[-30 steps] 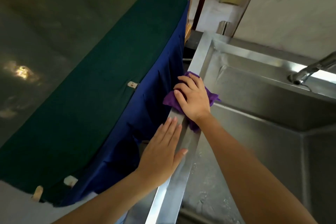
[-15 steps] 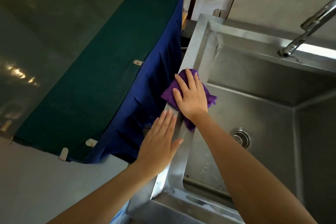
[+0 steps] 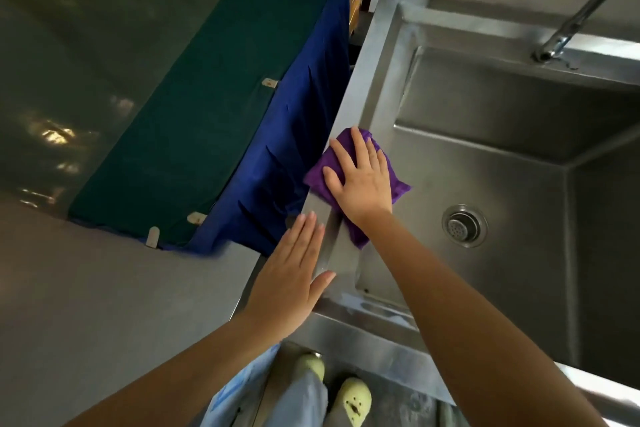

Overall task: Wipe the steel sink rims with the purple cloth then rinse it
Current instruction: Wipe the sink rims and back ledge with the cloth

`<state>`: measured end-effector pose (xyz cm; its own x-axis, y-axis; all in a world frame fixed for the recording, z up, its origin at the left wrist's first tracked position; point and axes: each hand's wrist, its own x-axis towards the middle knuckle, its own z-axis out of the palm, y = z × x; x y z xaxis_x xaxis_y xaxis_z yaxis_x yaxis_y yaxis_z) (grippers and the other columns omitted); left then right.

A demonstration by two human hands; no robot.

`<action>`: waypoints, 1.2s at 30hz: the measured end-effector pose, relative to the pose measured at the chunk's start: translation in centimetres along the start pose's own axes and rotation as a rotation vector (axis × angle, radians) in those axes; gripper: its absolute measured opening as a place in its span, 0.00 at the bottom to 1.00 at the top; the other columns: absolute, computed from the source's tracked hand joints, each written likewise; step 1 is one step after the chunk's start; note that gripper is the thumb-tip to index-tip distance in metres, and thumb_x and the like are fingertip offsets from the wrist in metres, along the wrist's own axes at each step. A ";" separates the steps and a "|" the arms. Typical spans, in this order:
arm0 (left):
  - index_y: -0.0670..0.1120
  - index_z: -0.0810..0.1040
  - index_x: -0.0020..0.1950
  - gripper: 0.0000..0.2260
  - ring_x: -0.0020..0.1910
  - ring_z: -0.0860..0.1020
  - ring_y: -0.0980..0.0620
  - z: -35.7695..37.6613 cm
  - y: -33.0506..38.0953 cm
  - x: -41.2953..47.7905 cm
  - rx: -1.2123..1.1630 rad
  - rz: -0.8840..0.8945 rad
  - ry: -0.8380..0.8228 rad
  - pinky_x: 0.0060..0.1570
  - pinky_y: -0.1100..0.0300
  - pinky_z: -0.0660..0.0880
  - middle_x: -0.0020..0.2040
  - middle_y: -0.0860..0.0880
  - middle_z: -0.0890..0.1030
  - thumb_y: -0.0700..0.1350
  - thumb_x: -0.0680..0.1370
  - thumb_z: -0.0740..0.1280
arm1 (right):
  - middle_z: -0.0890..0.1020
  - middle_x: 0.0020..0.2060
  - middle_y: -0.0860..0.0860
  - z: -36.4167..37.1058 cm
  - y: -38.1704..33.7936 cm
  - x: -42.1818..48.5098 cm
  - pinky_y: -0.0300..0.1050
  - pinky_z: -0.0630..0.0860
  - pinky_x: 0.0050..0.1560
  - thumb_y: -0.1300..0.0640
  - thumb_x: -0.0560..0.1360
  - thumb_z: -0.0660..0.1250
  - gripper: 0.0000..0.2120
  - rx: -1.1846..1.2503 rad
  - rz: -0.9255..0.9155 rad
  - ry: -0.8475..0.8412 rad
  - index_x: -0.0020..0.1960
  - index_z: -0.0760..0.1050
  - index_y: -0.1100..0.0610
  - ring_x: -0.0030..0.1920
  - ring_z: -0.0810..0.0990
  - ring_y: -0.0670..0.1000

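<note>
Under our spread right hand [image 3: 363,184] we are pressing the purple cloth [image 3: 315,178] lengthwise along the sink rim [image 3: 367,73]; our flat left hand [image 3: 289,284] is resting just behind.

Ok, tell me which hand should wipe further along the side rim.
Right: the right hand presses the cloth flat on the rim. The left hand rests bare on the rim, nearer the person.

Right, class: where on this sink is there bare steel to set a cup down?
Free: the left rim from the purple cloth back to the far corner, and the basin floor around the drain. Crowded: the rim's near stretch, where the right hand presses the cloth and the left hand lies flat.
</note>
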<state>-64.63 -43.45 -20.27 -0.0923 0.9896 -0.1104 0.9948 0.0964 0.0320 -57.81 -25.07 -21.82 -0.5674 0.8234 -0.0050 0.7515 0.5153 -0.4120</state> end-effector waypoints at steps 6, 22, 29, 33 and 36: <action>0.40 0.53 0.76 0.30 0.76 0.55 0.45 0.9 -0.5 -2.8 -0.073 0.036 0.002 0.71 0.50 0.54 0.76 0.42 0.57 0.59 0.81 0.43 | 0.49 0.77 0.52 0.3 -1.1 -2.4 0.52 0.42 0.76 0.40 0.78 0.49 0.26 -0.002 0.021 -0.032 0.75 0.52 0.44 0.77 0.47 0.56; 0.39 0.57 0.75 0.31 0.75 0.56 0.43 1.0 -0.8 -8.4 -0.158 0.088 -0.104 0.68 0.48 0.66 0.76 0.40 0.58 0.58 0.79 0.52 | 0.43 0.77 0.54 0.4 -5.7 -8.8 0.55 0.42 0.76 0.39 0.78 0.49 0.29 -0.070 0.127 -0.153 0.76 0.46 0.46 0.77 0.43 0.57; 0.40 0.61 0.73 0.31 0.74 0.58 0.47 -0.3 -1.5 -8.6 -0.269 0.147 -0.105 0.70 0.51 0.65 0.74 0.42 0.63 0.60 0.79 0.46 | 0.42 0.77 0.55 0.3 -6.7 -11.0 0.55 0.41 0.76 0.39 0.78 0.50 0.31 -0.058 0.154 -0.191 0.76 0.43 0.47 0.77 0.42 0.57; 0.44 0.72 0.68 0.25 0.67 0.72 0.51 -2.8 -3.6 -8.1 -0.703 -0.025 0.038 0.64 0.68 0.62 0.66 0.46 0.76 0.56 0.80 0.49 | 0.42 0.77 0.55 0.5 -7.1 -12.4 0.54 0.39 0.76 0.39 0.78 0.50 0.32 -0.061 0.179 -0.204 0.76 0.42 0.46 0.77 0.41 0.57; 0.43 0.76 0.64 0.17 0.56 0.78 0.48 -3.5 -5.0 -5.2 -0.732 -0.149 0.214 0.54 0.67 0.67 0.56 0.45 0.81 0.48 0.80 0.56 | 0.42 0.77 0.56 0.5 -7.4 -13.4 0.54 0.41 0.76 0.38 0.78 0.49 0.32 -0.105 0.177 -0.227 0.76 0.40 0.47 0.77 0.41 0.56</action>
<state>-69.31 -48.70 -16.34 -0.3032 0.9525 0.0271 0.6968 0.2022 0.6882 -55.94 -40.09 -19.13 -0.4759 0.8349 -0.2764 0.8696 0.3997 -0.2900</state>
